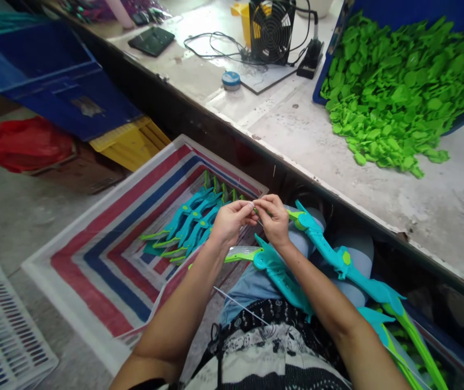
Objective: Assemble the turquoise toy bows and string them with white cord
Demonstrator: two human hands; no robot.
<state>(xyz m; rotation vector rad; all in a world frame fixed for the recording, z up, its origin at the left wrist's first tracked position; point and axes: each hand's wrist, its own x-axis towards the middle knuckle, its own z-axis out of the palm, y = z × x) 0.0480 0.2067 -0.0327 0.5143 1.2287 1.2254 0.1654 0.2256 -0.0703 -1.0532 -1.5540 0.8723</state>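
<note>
My left hand (232, 223) and my right hand (273, 218) meet fingertip to fingertip above my lap, both pinched closed. Between them shows a bit of thin white strand (252, 204); its ends are hidden by the fingers. Just right of my right hand, a long turquoise and green jointed plastic piece (329, 254) lies across my knees. A second turquoise piece (278, 273) with a green end rests on my lap under my right forearm. Another thin pale strand (242, 306) crosses my lap.
Left of my legs, a white crate (81, 292) lined with striped sheeting holds several similar turquoise and green pieces (195, 216). On the bench, green plastic parts (406, 92) spill from a blue bin. A small fan (272, 30), a blue-lidded jar (230, 80) and a phone (151, 41) stand or lie farther back.
</note>
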